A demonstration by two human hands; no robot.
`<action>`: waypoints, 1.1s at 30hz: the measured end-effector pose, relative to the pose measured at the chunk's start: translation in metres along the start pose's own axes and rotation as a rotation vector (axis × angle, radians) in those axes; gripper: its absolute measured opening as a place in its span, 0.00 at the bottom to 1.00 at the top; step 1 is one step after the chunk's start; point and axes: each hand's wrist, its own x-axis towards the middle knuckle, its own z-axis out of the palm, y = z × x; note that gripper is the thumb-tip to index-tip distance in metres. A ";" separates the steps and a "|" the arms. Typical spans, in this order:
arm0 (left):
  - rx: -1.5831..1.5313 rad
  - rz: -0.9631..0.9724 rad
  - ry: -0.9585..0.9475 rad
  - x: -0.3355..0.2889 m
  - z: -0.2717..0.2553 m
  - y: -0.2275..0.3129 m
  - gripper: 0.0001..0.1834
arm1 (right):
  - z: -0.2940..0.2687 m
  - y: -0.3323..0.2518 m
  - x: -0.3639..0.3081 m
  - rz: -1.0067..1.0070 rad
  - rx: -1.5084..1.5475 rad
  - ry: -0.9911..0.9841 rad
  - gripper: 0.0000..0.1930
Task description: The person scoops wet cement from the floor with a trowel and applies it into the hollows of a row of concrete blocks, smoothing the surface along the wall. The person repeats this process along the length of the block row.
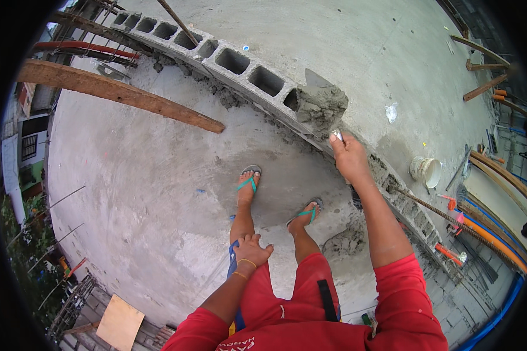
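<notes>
My right hand (350,155) grips the handle of a trowel (321,100) loaded with wet grey mortar, held over a row of hollow concrete blocks (240,64). The blade rests at the end of the open cells, where mortar covers the top of the block wall. My left hand (252,248) lies on my left knee with its fingers curled and nothing in it. I stand on the concrete slab in green flip-flops (249,181), wearing red shorts and a red shirt.
A long wooden plank (123,92) leans across the slab at the left. A heap of mortar (348,240) sits by my right foot. A white bucket (426,171), rebar (451,217) and coloured pipes (492,234) lie to the right beyond the wall.
</notes>
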 end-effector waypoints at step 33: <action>-0.082 0.065 0.005 0.014 -0.051 -0.015 0.41 | -0.047 -0.099 -0.036 -0.110 -0.894 -0.158 0.16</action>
